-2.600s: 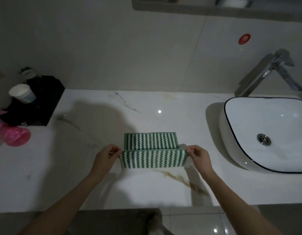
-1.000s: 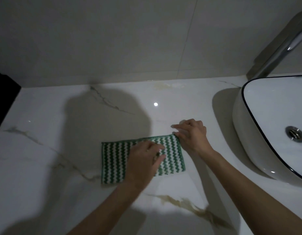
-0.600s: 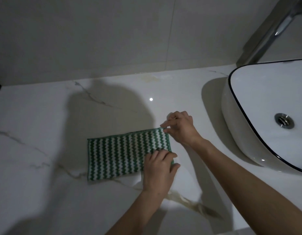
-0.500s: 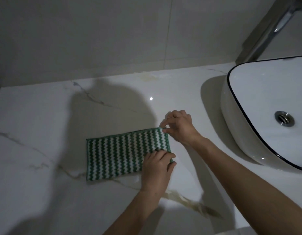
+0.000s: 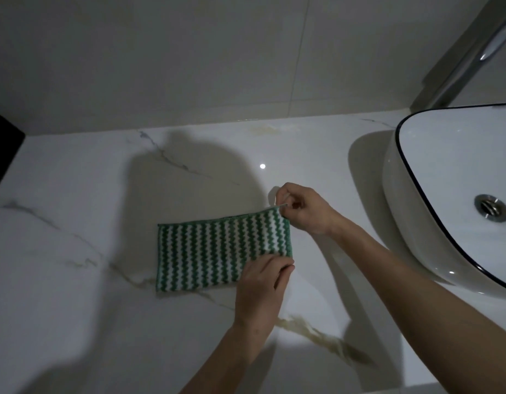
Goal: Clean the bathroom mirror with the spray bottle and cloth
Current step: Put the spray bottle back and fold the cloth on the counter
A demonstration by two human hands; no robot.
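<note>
A green and white zigzag cloth (image 5: 215, 251), folded into a flat rectangle, lies on the white marble counter (image 5: 75, 223). My left hand (image 5: 261, 285) rests on its near right corner with the fingers curled over the edge. My right hand (image 5: 300, 210) pinches the far right corner between thumb and fingertips and lifts it slightly. No spray bottle or mirror is in view.
A white vessel sink (image 5: 445, 194) with a dark rim and a metal drain (image 5: 492, 207) stands at the right. The chrome faucet (image 5: 473, 52) rises behind it. A black object (image 5: 3, 149) sits at the far left edge. Tiled wall runs behind the counter.
The cloth went from held up by both hands to folded flat on the counter. My left hand slid to its near right corner. My right hand now pinches the far right corner.
</note>
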